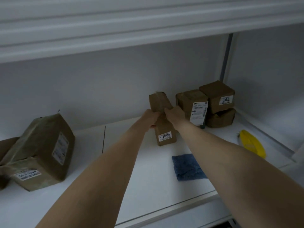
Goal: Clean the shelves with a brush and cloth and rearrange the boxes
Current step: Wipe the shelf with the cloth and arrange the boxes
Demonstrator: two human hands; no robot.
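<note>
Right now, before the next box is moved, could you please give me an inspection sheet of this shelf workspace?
Surface: white shelf, with a dark seam line left of centre.
Job's things: box labelled 3004 stands on end mid-shelf; blue cloth lies flat near the front; yellow brush lies at the right edge; large taped box sits tilted at the left; box with a long label stands in the back right corner beside box labelled 201, which is stacked on another box.
Clutter: nothing seen.
Hands: left hand and right hand both grip the box labelled 3004.
Cables: nothing seen.
Surroundings: upper shelf overhead; pale back wall.
</note>
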